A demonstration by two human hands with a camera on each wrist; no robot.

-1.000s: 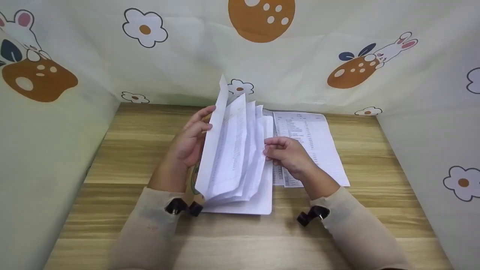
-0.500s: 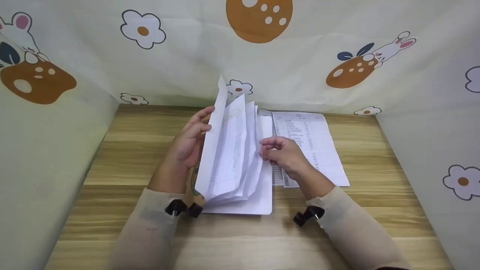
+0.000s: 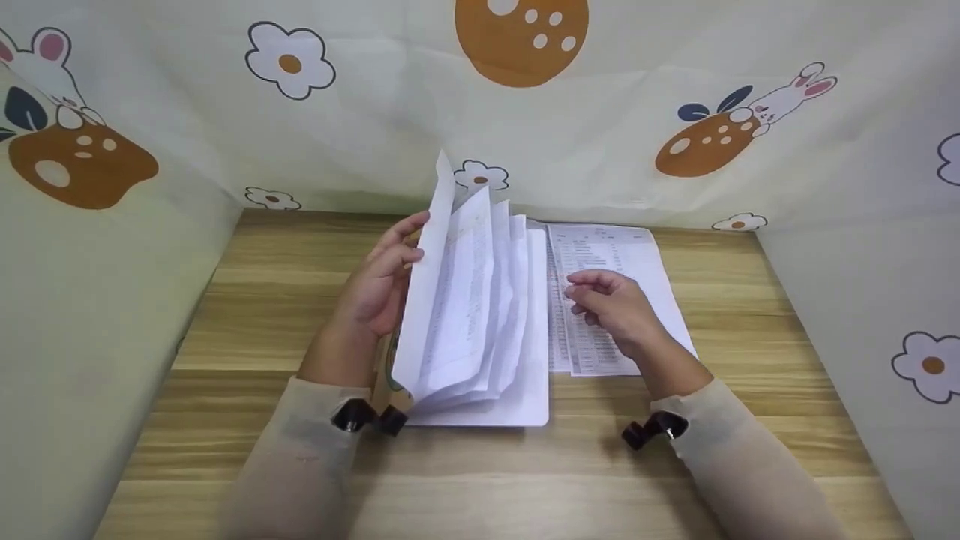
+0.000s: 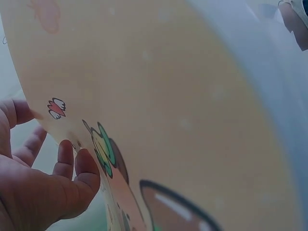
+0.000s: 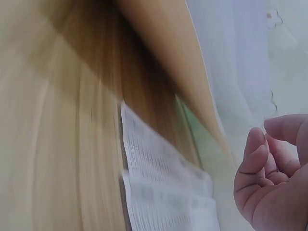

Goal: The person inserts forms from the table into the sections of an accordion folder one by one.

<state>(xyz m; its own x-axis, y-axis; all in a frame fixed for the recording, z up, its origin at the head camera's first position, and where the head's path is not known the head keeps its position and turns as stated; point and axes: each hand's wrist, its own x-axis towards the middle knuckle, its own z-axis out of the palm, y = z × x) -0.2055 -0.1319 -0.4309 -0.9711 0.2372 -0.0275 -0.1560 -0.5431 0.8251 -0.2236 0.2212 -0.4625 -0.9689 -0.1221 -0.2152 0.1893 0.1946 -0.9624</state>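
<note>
A notebook (image 3: 536, 390) stands partly open on the table, white inside with several loose-edged pages fanned upright; printed text shows on the front page (image 3: 465, 292). Its raised cover (image 4: 159, 86) is tan with cartoon drawings on the outside. My left hand (image 3: 379, 281) holds that cover by its outer edge, fingers on one side and thumb on the other. To the right of the notebook, my right hand (image 3: 611, 307) hovers over printed sheets (image 3: 660, 300), its fingers loosely bent with nothing between them. In the right wrist view, thumb and fingertips are close together.
Two overlapping printed sheets lie right of the notebook, one partly under it. The wood-grain table (image 3: 247, 300) is walled at the back and sides by a cream cloth (image 3: 390, 90) with rabbits and flowers. A black camera mount sits on each sleeve.
My right hand has let go of the page edge and moved right, over the printed sheets. The left hand keeps the cover raised in the same place.
</note>
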